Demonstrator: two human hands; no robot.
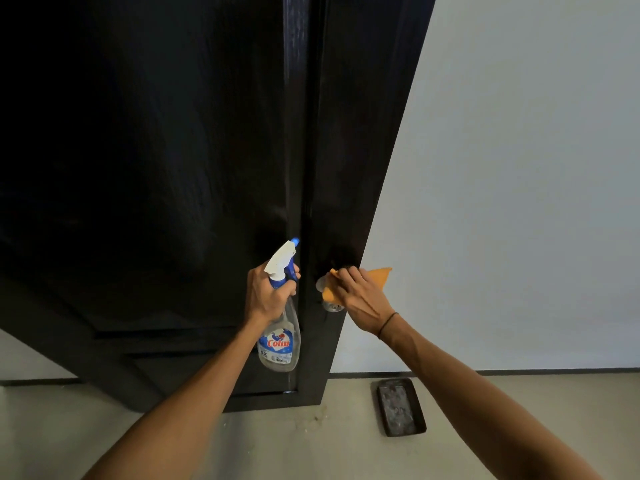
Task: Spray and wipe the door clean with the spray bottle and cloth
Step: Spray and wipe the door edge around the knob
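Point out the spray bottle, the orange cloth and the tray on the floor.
spray bottle (279, 344): head view, on its label.
orange cloth (380, 276): head view, on the free corner right of the hand.
tray (400, 407): head view, on its middle.

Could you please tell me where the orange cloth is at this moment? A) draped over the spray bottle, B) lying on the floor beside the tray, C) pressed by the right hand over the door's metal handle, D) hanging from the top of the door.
C: the right hand lies flat on the orange cloth, pressing it over the metal handle at the door edge.
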